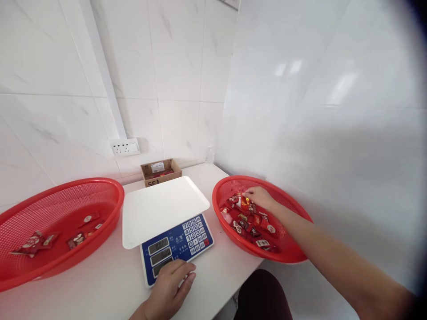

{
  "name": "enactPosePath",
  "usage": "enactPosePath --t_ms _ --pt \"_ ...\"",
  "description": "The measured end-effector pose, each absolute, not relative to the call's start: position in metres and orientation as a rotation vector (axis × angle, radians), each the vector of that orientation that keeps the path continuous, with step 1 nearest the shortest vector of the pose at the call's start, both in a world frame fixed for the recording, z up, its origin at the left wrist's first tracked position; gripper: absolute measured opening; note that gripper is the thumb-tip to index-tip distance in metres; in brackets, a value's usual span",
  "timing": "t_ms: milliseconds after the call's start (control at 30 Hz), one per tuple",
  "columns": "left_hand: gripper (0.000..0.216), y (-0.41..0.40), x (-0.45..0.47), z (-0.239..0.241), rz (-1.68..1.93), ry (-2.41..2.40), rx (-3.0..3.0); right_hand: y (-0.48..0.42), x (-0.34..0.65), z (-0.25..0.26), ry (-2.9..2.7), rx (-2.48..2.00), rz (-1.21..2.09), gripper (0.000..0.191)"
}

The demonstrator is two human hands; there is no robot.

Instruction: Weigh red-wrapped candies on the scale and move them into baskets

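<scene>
My right hand (260,197) reaches into the right red plastic basket (218,209), its fingertips pinched on a shiny red-and-gold snack packet (244,202). Several small wrapped snacks (262,221), mostly red and brown, lie loosely around it. My left hand (173,284) rests at the front edge of a digital scale (178,240), over the lower part of its displays. Its fingers are loosely bent, with the thumb apart and nothing held. The scale has a blue keypad panel and a bare white weighing tray (163,209).
On the left stands another red basket (110,195) with a few red packets (35,242) inside. Behind the scale is an open cardboard box (162,173) with red packets. A clear container (209,154) stands in the table's (110,284) back corner, against tiled walls. A wall socket (125,146) is above.
</scene>
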State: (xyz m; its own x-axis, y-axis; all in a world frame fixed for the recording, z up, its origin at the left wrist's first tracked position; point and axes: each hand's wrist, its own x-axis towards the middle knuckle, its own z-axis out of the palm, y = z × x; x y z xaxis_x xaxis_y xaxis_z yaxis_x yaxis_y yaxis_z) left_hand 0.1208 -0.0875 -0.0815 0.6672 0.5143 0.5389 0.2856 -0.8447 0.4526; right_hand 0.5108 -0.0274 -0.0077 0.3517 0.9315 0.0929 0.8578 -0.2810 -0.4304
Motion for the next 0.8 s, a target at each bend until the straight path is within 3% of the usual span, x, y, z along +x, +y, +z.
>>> enactPosePath --t_ms 267,700,800 --pt "0.014 -0.087 0.12 -0.084 0.954 0.642 2.532 -0.052 0.554 -0.003 -1.23 -2.233 0.207 0.042" --pt "0.014 -0.084 0.121 -0.085 0.939 0.659 2.534 -0.066 0.572 -0.021 -1.193 -2.194 0.403 0.023" --pt "0.015 -0.085 0.121 -0.084 0.941 0.655 2.534 -0.068 0.569 -0.024 -1.169 -2.194 0.394 0.027"
